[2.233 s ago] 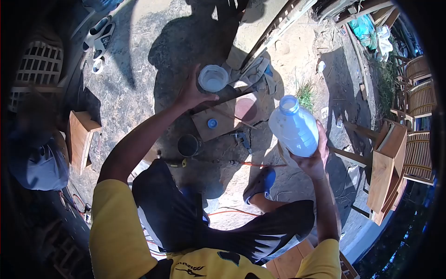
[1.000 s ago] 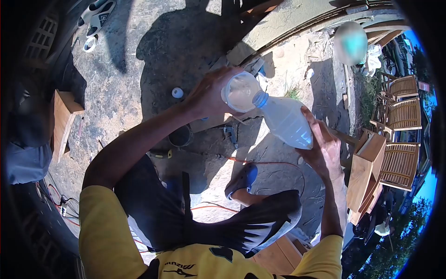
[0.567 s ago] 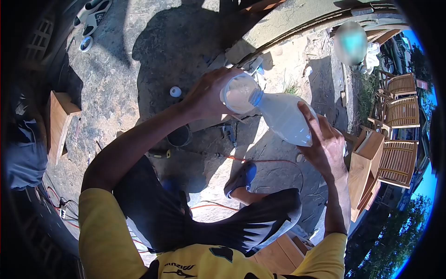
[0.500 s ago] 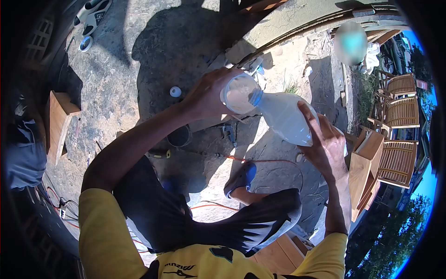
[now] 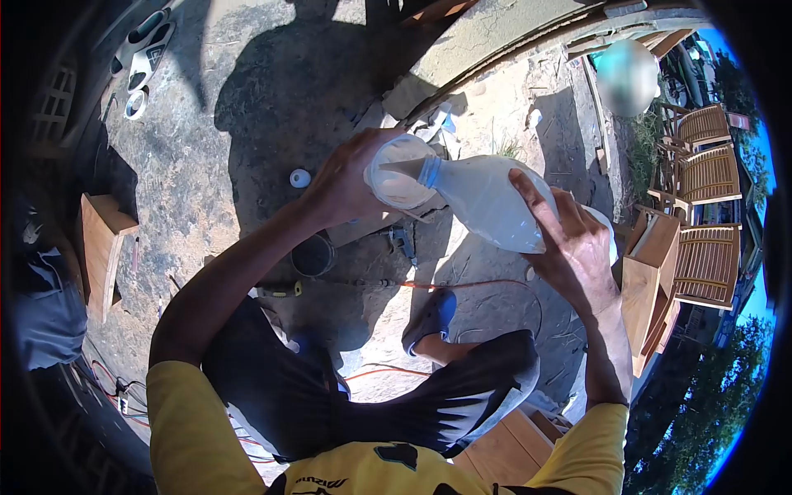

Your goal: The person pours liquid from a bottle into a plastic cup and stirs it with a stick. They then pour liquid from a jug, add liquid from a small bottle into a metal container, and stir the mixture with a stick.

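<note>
My left hand [image 5: 345, 180] is wrapped round a clear plastic cup [image 5: 399, 188], whose open mouth faces up. A large translucent bottle [image 5: 493, 202] lies tilted nearly on its side in my right hand [image 5: 569, 243], its blue-ringed neck over the cup's right rim. Pale liquid shows between the bottle's mouth and the inside of the cup. Beneath the hands, on the ground, are a dark round container [image 5: 313, 256] and a drill-like tool [image 5: 402, 244]. A small white round object [image 5: 300, 178] lies left of my left hand.
An orange cord [image 5: 487, 282] crosses the ground near my blue shoe [image 5: 431, 320]. Wooden furniture [image 5: 652, 268] and slatted chairs [image 5: 708, 262] stand at the right. At the left are a wooden piece [image 5: 102, 247] and another person's grey clothing [image 5: 49, 309].
The bottle came over to the cup and tipped from near upright to nearly level. Liquid now shows at its mouth. The cup moved slightly left in the latest frames, and the view shifted.
</note>
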Demonstrator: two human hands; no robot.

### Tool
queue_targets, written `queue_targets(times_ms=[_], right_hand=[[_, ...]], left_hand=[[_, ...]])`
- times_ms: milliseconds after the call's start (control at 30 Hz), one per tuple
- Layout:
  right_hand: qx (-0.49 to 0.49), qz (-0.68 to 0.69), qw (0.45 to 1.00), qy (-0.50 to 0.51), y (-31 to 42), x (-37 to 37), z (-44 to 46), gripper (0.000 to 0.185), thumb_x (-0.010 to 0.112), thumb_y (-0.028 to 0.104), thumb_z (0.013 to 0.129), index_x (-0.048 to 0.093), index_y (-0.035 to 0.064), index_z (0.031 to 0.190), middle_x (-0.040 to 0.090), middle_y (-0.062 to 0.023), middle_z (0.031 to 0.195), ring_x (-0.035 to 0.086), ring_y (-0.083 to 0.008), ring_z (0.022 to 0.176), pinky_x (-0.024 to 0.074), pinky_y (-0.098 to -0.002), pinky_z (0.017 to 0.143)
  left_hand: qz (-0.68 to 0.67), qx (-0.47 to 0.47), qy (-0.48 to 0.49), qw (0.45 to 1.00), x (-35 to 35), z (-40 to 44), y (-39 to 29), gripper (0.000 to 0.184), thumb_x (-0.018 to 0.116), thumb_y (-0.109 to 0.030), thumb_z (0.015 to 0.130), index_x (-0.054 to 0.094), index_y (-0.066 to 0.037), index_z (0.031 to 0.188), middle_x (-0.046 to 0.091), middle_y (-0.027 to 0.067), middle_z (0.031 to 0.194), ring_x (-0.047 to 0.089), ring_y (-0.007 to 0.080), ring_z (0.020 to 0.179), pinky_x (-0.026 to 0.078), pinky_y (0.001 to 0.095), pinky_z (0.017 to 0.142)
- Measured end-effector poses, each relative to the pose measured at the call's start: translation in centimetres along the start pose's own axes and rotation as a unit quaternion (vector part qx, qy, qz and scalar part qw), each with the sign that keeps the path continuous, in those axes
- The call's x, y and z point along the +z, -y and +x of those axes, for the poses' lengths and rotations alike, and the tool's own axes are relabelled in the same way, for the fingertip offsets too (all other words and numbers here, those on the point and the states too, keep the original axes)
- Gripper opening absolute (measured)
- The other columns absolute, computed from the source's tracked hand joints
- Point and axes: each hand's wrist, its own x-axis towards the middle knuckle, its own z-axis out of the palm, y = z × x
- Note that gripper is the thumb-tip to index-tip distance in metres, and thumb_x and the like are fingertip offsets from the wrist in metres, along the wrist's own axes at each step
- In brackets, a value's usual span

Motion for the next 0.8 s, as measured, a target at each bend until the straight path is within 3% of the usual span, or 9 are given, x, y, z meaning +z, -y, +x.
queue_targets(times_ms=[267, 333, 433, 533, 767, 800], right_hand=[[0.001, 0.021, 1.000, -0.007, 0.3, 0.3, 0.6, 0.111, 0.095, 0.018, 0.065, 0.043, 0.0297, 0.162, 0.065, -0.0134, 0.105, 0.074, -0.0317, 0.093, 0.0639, -0.0428, 0.078], [0.030, 0.060, 0.998, -0.001, 0.3, 0.7, 0.7, 0.103, 0.093, 0.007, 0.064, 0.050, 0.0218, 0.157, 0.070, -0.0136, 0.116, 0.076, -0.0339, 0.097, 0.0645, -0.0429, 0.082], [0.016, 0.077, 0.996, -0.032, 0.3, 1.6, 0.7, 0.108, 0.095, 0.015, 0.064, 0.045, 0.0248, 0.160, 0.068, -0.0137, 0.104, 0.075, -0.0318, 0.090, 0.0642, -0.0429, 0.076], [0.019, 0.118, 0.991, -0.056, 0.3, 2.7, 0.7, 0.109, 0.095, 0.013, 0.062, 0.046, 0.0233, 0.158, 0.070, -0.0137, 0.107, 0.075, -0.0315, 0.092, 0.0645, -0.0427, 0.077], [0.050, 0.166, 0.983, -0.061, 0.7, 3.4, 0.8, 0.110, 0.094, 0.008, 0.059, 0.046, 0.0231, 0.157, 0.070, -0.0120, 0.109, 0.076, -0.0315, 0.093, 0.0651, -0.0424, 0.077], [0.048, 0.161, 0.984, -0.056, 0.7, 3.4, 0.8, 0.110, 0.094, 0.007, 0.059, 0.046, 0.0234, 0.158, 0.070, -0.0122, 0.109, 0.075, -0.0317, 0.093, 0.0650, -0.0424, 0.077]], left_hand=[[-0.022, -0.018, -0.008, 1.000, -0.8, -0.1, 0.0, 0.101, 0.102, -0.019, 0.057, 0.052, -0.007, 0.144, 0.065, 0.0173, 0.133, 0.068, 0.0358, 0.121, 0.055, 0.0474, 0.104], [-0.035, -0.031, -0.010, 0.999, -1.2, 0.0, -0.2, 0.100, 0.102, -0.019, 0.057, 0.053, -0.008, 0.143, 0.066, 0.0170, 0.133, 0.068, 0.0354, 0.121, 0.055, 0.0470, 0.104], [-0.018, -0.031, -0.020, 0.999, -1.4, 0.0, 0.0, 0.100, 0.102, -0.018, 0.057, 0.053, -0.008, 0.143, 0.066, 0.0170, 0.133, 0.068, 0.0348, 0.122, 0.055, 0.0463, 0.104], [-0.002, -0.021, -0.017, 1.000, -2.0, 0.0, -0.3, 0.099, 0.102, -0.017, 0.062, 0.050, -0.008, 0.146, 0.066, 0.0149, 0.134, 0.067, 0.0292, 0.125, 0.055, 0.0414, 0.106], [-0.014, -0.027, -0.013, 0.999, -2.8, 0.5, -0.4, 0.097, 0.102, -0.018, 0.062, 0.051, -0.008, 0.145, 0.067, 0.0143, 0.133, 0.068, 0.0284, 0.124, 0.056, 0.0412, 0.106], [-0.014, -0.024, -0.013, 1.000, -2.8, 0.5, -0.3, 0.098, 0.102, -0.019, 0.061, 0.052, -0.008, 0.145, 0.066, 0.0151, 0.134, 0.068, 0.0316, 0.124, 0.056, 0.0434, 0.105]])
